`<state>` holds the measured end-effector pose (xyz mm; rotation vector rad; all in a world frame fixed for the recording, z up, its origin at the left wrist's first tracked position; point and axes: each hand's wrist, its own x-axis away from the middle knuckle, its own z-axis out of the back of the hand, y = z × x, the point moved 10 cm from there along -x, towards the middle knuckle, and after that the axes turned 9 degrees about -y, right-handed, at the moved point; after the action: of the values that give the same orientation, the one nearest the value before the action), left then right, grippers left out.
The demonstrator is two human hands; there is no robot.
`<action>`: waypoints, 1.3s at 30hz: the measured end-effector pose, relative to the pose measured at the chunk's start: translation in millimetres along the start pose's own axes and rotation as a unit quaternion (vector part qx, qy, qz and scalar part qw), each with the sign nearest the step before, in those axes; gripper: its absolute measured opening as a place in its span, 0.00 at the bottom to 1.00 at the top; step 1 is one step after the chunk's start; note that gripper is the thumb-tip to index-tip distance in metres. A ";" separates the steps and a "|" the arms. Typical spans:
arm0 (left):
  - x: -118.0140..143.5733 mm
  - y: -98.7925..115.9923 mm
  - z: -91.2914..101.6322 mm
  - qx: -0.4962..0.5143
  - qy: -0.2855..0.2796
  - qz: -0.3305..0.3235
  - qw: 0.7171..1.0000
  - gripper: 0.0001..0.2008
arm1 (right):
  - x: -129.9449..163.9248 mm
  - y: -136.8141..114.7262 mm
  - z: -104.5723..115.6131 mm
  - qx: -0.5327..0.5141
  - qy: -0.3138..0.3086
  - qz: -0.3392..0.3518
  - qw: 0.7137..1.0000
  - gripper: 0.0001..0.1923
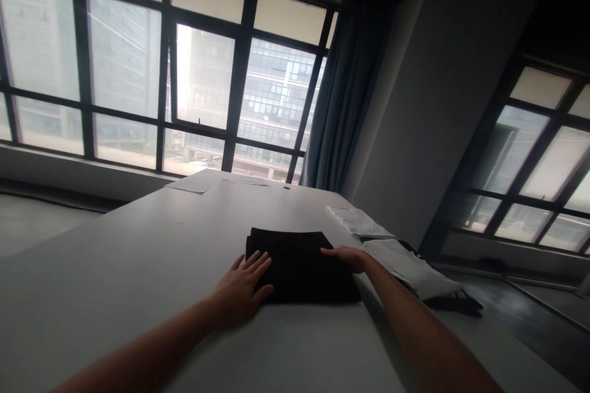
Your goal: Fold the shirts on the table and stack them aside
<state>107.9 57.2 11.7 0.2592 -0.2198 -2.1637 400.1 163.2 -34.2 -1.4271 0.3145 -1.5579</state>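
A folded black garment (pixel 299 267) lies as a flat, roughly rectangular bundle on the white table (pixel 193 245). Its exact kind does not show. My left hand (pixel 244 288) rests on its left side, fingers spread and flat against the cloth. At the right edge is my right hand (pixel 351 258), its thumb over the top of the fabric and its other fingers mostly hidden at the side. The hand looks closed on that edge.
White folded cloths (pixel 359 222) and a white-and-black pile (pixel 415 273) lie along the table's right edge. Paper sheets (pixel 188 184) are at the far end. Beyond stand windows (pixel 203 73), a blue curtain (pixel 341 98) and a pillar (pixel 415 104).
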 end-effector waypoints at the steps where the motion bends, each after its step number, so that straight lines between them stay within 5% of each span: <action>1: 0.0 2.4 -5.8 0.012 -0.029 -0.008 0.999 0.33 | -1.1 1.9 3.3 0.007 0.016 0.010 1.000 0.20; 4: 1.3 2.5 -14.6 0.039 -0.079 0.003 0.996 0.34 | -1.1 -7.2 12.6 0.042 0.073 0.069 0.994 0.18; 9: 1.7 3.1 -12.5 0.051 -0.079 0.008 0.996 0.34 | 13.3 -40.2 17.7 0.047 0.129 0.172 0.976 0.17; 18: 1.1 0.9 -13.6 0.059 -0.074 0.008 0.995 0.33 | 9.0 -3.3 1.6 0.000 0.056 0.064 0.996 0.24; 23: 1.1 1.4 -12.8 0.061 -0.058 0.002 0.996 0.32 | 18.2 1.1 -19.3 -0.042 -0.053 -0.008 0.998 0.23; 30: -0.8 -16.7 -8.6 0.046 0.005 0.085 0.995 0.37 | 15.8 -69.8 20.3 -0.014 0.053 0.181 0.982 0.19; 33: -4.1 -21.4 -11.6 0.042 -0.004 0.094 0.995 0.36 | 22.0 -110.5 53.6 0.040 0.146 0.223 0.963 0.17; 39: -10.2 -28.7 -19.5 0.009 0.014 0.067 0.998 0.30 | 36.1 -175.0 109.7 -0.019 0.221 0.269 0.937 0.17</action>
<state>96.2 80.7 -13.2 0.2768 -0.2336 -2.0241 419.9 267.2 146.8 -0.8909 0.9276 -1.3909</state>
